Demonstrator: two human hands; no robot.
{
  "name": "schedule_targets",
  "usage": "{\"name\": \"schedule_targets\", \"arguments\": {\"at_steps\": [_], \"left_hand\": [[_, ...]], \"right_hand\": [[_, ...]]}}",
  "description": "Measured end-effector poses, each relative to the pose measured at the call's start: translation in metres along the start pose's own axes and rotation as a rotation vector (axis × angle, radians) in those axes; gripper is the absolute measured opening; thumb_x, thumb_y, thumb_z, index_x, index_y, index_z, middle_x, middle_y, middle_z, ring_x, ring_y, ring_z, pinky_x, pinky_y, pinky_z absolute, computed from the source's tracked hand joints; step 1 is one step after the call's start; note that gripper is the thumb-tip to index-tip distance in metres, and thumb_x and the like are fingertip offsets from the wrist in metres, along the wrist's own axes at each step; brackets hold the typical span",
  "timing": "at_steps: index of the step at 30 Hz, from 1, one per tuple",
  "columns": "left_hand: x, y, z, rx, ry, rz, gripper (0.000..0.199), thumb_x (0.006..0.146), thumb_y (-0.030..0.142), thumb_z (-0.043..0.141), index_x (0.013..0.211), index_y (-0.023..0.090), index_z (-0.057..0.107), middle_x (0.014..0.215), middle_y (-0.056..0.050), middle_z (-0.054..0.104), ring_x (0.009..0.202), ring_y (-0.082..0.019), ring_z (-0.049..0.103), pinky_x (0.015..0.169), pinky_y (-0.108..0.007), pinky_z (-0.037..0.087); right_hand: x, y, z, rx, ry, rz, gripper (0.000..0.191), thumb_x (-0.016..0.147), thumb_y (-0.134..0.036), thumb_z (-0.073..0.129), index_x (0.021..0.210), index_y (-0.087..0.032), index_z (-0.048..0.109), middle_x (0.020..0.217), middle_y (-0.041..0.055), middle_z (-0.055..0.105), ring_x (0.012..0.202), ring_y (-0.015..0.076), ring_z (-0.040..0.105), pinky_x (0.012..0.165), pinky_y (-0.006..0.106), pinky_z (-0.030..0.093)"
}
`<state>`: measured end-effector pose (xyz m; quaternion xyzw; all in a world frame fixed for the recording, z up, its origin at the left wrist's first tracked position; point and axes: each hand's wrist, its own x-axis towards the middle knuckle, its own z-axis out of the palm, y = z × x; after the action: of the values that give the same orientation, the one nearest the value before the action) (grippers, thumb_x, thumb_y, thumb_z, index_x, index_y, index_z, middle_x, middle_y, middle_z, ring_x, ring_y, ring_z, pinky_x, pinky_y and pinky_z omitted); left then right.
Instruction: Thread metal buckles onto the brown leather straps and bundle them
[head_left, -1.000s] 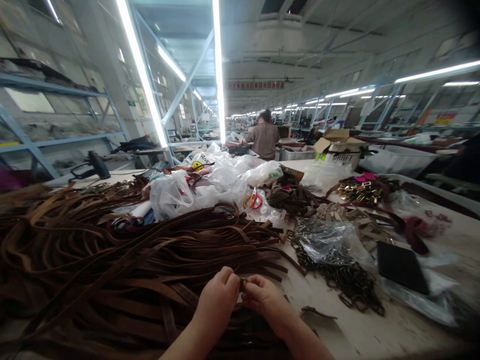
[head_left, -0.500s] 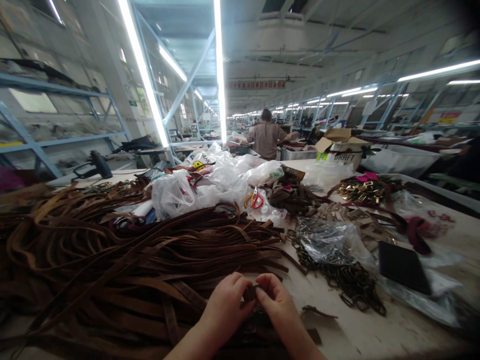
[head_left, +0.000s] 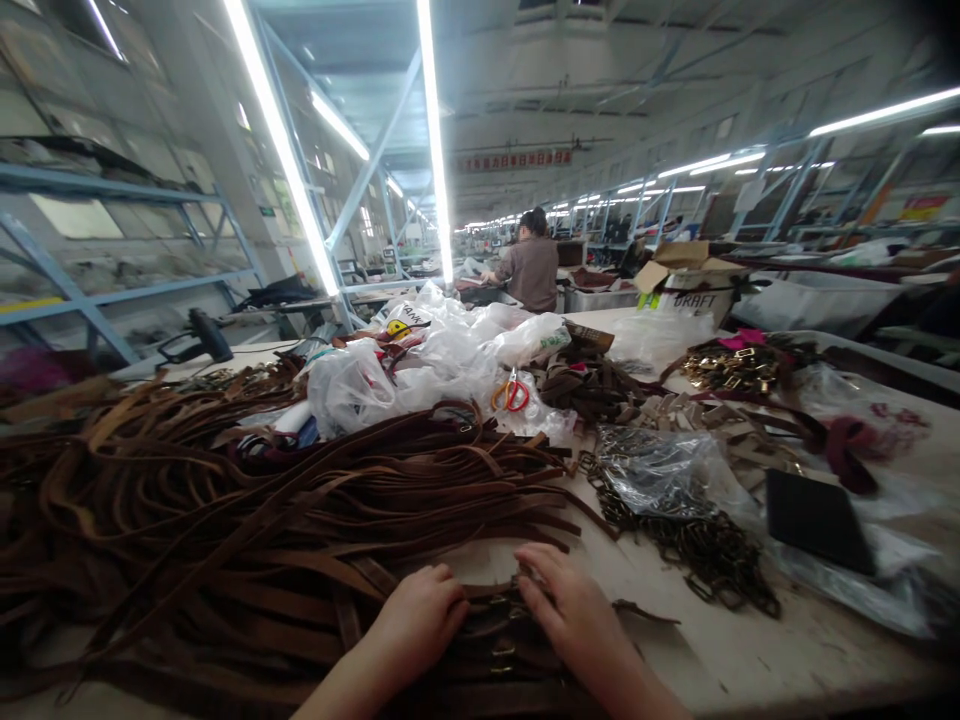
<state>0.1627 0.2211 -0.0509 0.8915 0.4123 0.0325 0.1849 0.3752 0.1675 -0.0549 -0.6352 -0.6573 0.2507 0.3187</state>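
Note:
In front of me, a brown leather strap (head_left: 487, 590) stretches between my two hands, above other straps with metal buckles (head_left: 502, 655). My left hand (head_left: 420, 618) is closed, fingers curled round the strap's left part. My right hand (head_left: 566, 612) grips its right end between thumb and fingers, close to a small metal fitting that is hard to make out. To the left and beyond lies a large heap of long brown leather straps (head_left: 300, 500). A short leather strip (head_left: 646, 613) rests right of my right hand.
Dark metal buckles (head_left: 720, 560) lie under a clear plastic bag (head_left: 660, 470), beside a black flat pad (head_left: 817, 520). Red-and-orange-handled scissors (head_left: 511, 392) lie on white plastic bags (head_left: 442, 360). A person (head_left: 529, 265) stands farther back, near an open carton (head_left: 694, 285).
My hands were close together, pinching a small piece of leather. They have moved apart along the strap, left hand leftward and right hand rightward. The person behind has turned.

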Motion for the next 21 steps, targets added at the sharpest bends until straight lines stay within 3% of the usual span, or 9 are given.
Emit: {"name": "schedule_targets", "arguments": {"at_steps": [2, 5, 7, 10, 13, 16, 21], "left_hand": [[0.003, -0.002, -0.003, 0.024, 0.019, -0.029, 0.019, 0.083, 0.024, 0.043, 0.077, 0.019, 0.061, 0.081, -0.002, 0.058, 0.079, -0.015, 0.054, 0.071, -0.024, 0.040], [0.015, -0.009, -0.007, 0.192, 0.085, -0.147, 0.014, 0.079, 0.018, 0.046, 0.086, 0.018, 0.059, 0.087, -0.006, 0.059, 0.085, -0.020, 0.054, 0.073, -0.030, 0.041], [0.024, -0.013, -0.006, 0.309, 0.061, -0.175, 0.016, 0.077, 0.013, 0.045, 0.085, 0.016, 0.059, 0.086, -0.008, 0.060, 0.085, -0.023, 0.055, 0.071, -0.033, 0.041], [0.034, -0.018, 0.000, 0.372, 0.008, -0.098, 0.020, 0.077, 0.008, 0.042, 0.079, 0.017, 0.060, 0.084, -0.007, 0.059, 0.080, -0.022, 0.055, 0.067, -0.032, 0.041], [0.040, -0.023, 0.002, 0.363, 0.058, -0.037, 0.020, 0.077, 0.008, 0.043, 0.080, 0.019, 0.060, 0.086, -0.006, 0.058, 0.082, -0.020, 0.054, 0.068, -0.028, 0.041], [0.042, -0.023, 0.001, 0.294, 0.100, 0.055, 0.023, 0.078, 0.007, 0.044, 0.088, 0.020, 0.059, 0.090, -0.004, 0.059, 0.084, -0.019, 0.052, 0.072, -0.028, 0.041], [0.043, 0.014, 0.001, 0.172, 0.171, 0.277, 0.020, 0.081, 0.013, 0.047, 0.097, 0.022, 0.056, 0.091, -0.003, 0.061, 0.084, -0.018, 0.051, 0.075, -0.029, 0.040]], "right_hand": [[0.004, -0.009, 0.010, -0.044, -0.104, -0.090, 0.026, 0.080, -0.033, 0.046, 0.098, -0.022, 0.062, 0.103, 0.0074, 0.062, 0.099, 0.0235, 0.052, 0.088, 0.035, 0.035], [0.001, -0.015, 0.019, -0.099, -0.186, -0.107, 0.023, 0.081, -0.032, 0.047, 0.085, -0.021, 0.066, 0.085, 0.0073, 0.065, 0.085, 0.0231, 0.056, 0.080, 0.034, 0.038], [-0.004, -0.015, 0.017, -0.069, -0.196, -0.094, 0.023, 0.081, -0.033, 0.047, 0.088, -0.020, 0.065, 0.086, 0.0074, 0.064, 0.085, 0.0227, 0.056, 0.078, 0.033, 0.039], [-0.010, -0.009, 0.007, 0.057, -0.176, -0.068, 0.027, 0.081, -0.035, 0.046, 0.099, -0.022, 0.062, 0.096, 0.0066, 0.064, 0.092, 0.0217, 0.055, 0.081, 0.031, 0.039], [-0.014, 0.013, -0.011, 0.121, -0.059, 0.031, 0.028, 0.081, -0.038, 0.045, 0.099, -0.023, 0.061, 0.099, 0.0060, 0.063, 0.094, 0.0212, 0.055, 0.083, 0.031, 0.040], [-0.017, 0.052, -0.035, 0.035, 0.158, 0.174, 0.027, 0.080, -0.038, 0.044, 0.093, -0.022, 0.061, 0.093, 0.0065, 0.063, 0.089, 0.0215, 0.057, 0.078, 0.032, 0.042], [-0.007, 0.108, -0.071, -0.318, 0.355, 0.246, 0.025, 0.081, -0.032, 0.037, 0.089, -0.019, 0.057, 0.091, 0.0072, 0.060, 0.082, 0.0203, 0.057, 0.074, 0.032, 0.042]]}}
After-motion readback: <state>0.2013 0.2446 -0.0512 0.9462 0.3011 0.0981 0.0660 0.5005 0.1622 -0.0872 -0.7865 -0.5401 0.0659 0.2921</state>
